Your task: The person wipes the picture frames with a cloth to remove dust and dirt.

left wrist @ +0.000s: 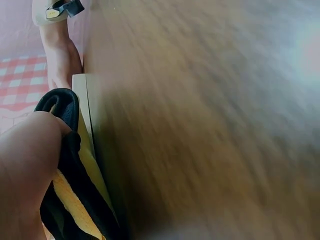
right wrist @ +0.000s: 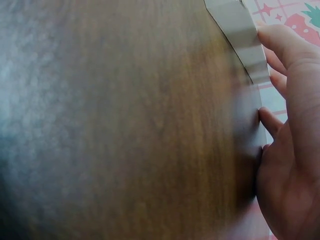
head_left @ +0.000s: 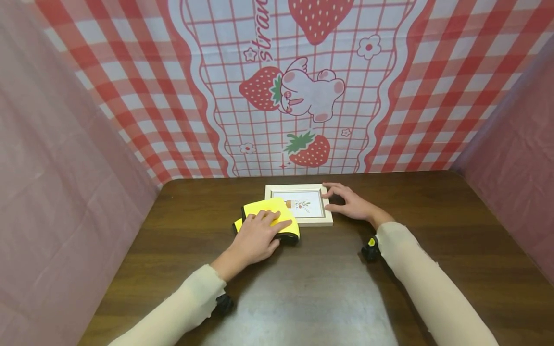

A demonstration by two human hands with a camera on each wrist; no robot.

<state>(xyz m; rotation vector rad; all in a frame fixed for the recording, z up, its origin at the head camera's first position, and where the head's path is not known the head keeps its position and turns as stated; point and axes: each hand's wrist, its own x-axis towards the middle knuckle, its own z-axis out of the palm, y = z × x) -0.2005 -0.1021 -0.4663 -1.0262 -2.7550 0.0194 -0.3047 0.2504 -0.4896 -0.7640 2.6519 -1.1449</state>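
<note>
A cream-edged picture frame (head_left: 311, 222) lies flat near the table's back edge, with a plant drawing inside. Over its left part lies a folded yellow cloth (head_left: 259, 207) with black edging. My left hand (head_left: 255, 238) grips the cloth, fingers spread over its top and thumb at its near edge; the left wrist view shows the hand (left wrist: 30, 160) against the cloth's black border (left wrist: 85, 190). At the right side of the picture frame, my right hand (head_left: 352, 205) holds the border between thumb and bent fingers. The frame's left near corner is hidden under the cloth.
The brown wooden table (head_left: 320, 288) reaches back to a red-and-white checked cloth (head_left: 147, 96) with strawberry prints. Pink curtains hang at the left (head_left: 65, 168) and right (head_left: 510, 134). A black device (head_left: 371, 250) is at the right wrist.
</note>
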